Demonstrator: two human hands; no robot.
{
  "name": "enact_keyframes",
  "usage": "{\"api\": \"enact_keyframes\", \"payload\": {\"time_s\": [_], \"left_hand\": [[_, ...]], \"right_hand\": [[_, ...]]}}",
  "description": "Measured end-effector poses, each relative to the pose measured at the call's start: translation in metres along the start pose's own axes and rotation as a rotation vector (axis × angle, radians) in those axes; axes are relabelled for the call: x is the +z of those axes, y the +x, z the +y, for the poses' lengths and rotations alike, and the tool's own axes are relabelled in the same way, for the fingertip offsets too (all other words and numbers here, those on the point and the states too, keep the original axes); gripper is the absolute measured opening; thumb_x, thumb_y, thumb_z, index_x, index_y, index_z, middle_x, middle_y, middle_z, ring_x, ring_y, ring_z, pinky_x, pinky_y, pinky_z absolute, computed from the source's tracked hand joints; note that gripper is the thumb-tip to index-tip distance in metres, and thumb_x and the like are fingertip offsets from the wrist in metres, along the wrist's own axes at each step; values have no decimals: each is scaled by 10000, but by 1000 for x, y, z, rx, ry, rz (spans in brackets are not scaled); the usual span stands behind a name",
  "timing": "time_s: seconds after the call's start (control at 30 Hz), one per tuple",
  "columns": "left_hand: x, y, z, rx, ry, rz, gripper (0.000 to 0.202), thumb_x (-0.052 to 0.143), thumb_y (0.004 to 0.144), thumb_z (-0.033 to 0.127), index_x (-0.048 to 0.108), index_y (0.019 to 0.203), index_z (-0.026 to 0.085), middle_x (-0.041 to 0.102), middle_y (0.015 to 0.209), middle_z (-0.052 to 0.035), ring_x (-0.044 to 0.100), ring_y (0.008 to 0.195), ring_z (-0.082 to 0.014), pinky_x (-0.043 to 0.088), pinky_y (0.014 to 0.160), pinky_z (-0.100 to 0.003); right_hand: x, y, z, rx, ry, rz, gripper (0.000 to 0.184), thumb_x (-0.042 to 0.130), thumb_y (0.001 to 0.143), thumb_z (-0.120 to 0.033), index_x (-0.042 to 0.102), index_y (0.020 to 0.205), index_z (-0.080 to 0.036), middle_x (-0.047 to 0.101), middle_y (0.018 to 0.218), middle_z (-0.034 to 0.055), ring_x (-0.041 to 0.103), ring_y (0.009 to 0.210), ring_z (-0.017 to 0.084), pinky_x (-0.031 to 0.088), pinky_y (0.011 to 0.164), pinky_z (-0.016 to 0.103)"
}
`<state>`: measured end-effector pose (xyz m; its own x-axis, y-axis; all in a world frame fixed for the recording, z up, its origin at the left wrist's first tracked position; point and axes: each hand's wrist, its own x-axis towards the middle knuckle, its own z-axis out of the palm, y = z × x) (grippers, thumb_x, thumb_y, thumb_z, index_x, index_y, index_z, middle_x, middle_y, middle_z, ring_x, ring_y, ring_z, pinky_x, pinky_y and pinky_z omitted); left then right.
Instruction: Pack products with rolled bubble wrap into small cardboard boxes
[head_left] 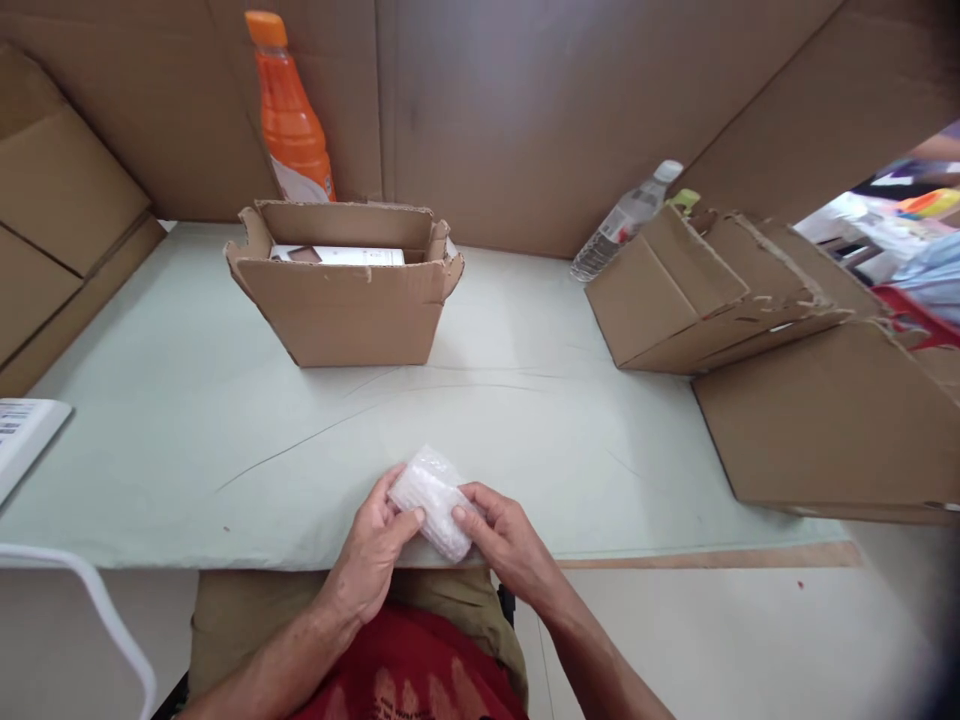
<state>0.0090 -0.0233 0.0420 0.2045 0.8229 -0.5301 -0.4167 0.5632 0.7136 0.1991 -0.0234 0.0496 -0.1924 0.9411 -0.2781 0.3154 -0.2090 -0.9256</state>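
Observation:
A small bundle wrapped in clear bubble wrap point(430, 494) sits at the near edge of the pale green table point(187, 440). My left hand point(373, 553) grips its left side with thumb and fingers. On its right side, my right hand point(504, 538) pinches it in the same way. Both hands rest just over the table's front edge, above my lap. What is inside the wrap cannot be made out.
An open cardboard box point(346, 290) with white items inside stands at mid-table. Behind it is an orange bottle point(291, 115). Flattened and folded cardboard boxes point(757, 320) lie at the right, beside a clear water bottle point(622, 222). Cardboard walls surround the table; a white object point(22, 435) lies at the left edge.

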Motion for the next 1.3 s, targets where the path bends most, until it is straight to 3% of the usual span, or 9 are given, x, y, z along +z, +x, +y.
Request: {"api": "enact_keyframes", "payload": {"time_s": [0.1,0.2,0.37,0.47,0.67,0.8,0.97,1.07,1.3], "left_hand": [[1,5,1,59,22,26,862,805,754,370,403,1485,152,715,1152,-98,662,1021,-204,507,926,-317],[2,10,5,143,112,5,832,775,792,361,396,1505,159,732,1024,-56,659,908,-163,517,833,-256],[1,23,17,263,198,37,778,750,795,387,437,1462,138,721,941,-52,663,826,-168,538,774,-271],[-13,34,43,542,292,115,651,723,832,382,495,1409,186,705,1130,-92,664,1018,-201,529,921,-326],[-43,73,125,1100,592,619,698,715,839,296,445,1482,254,479,1518,-126,509,1345,-271,425,1118,-440],[-49,109,142,1111,657,665,773,688,821,263,382,1526,186,443,1530,-182,446,1409,-315,398,1152,-485],[-54,128,126,1037,628,652,784,673,819,237,366,1539,202,496,1502,-174,509,1349,-316,421,1132,-495],[-55,126,122,1036,617,640,769,665,827,226,370,1537,214,490,1517,-165,508,1361,-310,414,1139,-482],[-52,119,122,984,607,573,727,625,867,227,354,1542,242,492,1517,-154,522,1349,-298,425,1127,-490]], "right_hand": [[-6,-3,0,-108,-161,214,311,630,897,-453,693,1070,-201,695,1067,88,635,904,210,508,778,313],[-8,2,3,-120,-41,250,603,725,805,-516,605,1309,-208,641,1294,141,641,1068,261,538,834,349],[-1,21,-10,-111,172,102,421,662,883,-543,674,1095,-180,696,920,57,647,793,185,530,707,288],[-22,38,-50,-240,30,241,335,641,917,-500,679,1052,-196,684,881,35,629,753,170,510,666,268],[-83,115,-190,-602,-518,530,354,614,902,-418,660,1182,-206,713,982,54,632,804,198,498,700,308],[-85,180,-257,-323,-1058,387,308,572,857,-278,715,1114,-189,722,896,66,622,761,202,450,671,307],[-57,226,-294,34,-1521,32,135,606,766,-151,733,785,-191,664,688,61,621,698,213,390,598,307],[-45,242,-301,29,-1509,-102,88,658,765,-128,730,746,-176,635,630,35,623,676,191,396,606,292],[-58,266,-289,-15,-1270,-56,126,662,806,-164,771,868,-178,655,616,10,590,548,131,414,576,265]]}}
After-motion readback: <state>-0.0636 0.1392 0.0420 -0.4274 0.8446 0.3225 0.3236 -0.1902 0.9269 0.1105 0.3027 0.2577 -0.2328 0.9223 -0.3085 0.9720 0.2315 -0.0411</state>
